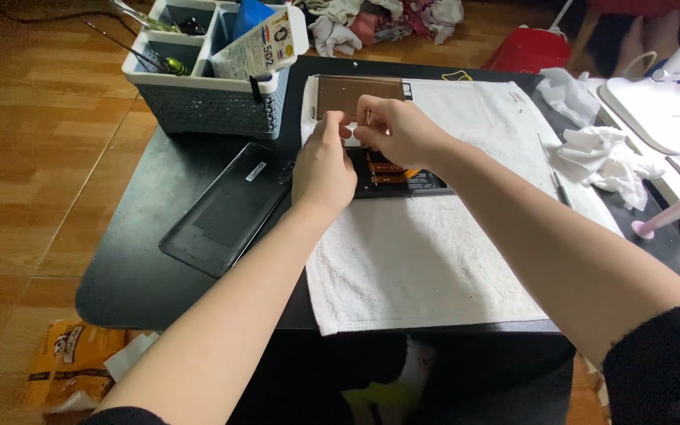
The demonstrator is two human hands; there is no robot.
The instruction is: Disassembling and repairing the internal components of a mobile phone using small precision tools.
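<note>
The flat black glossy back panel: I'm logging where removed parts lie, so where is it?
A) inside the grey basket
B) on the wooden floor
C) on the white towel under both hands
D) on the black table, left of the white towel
D: the flat black glossy back panel lies on the black table, left of the white towel, near the left hand.

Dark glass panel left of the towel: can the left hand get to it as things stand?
Probably yes. The dark glass panel lies flat and uncovered on the black table, just beside the left hand. Nothing sits between them; the grey basket stands farther back.
</note>
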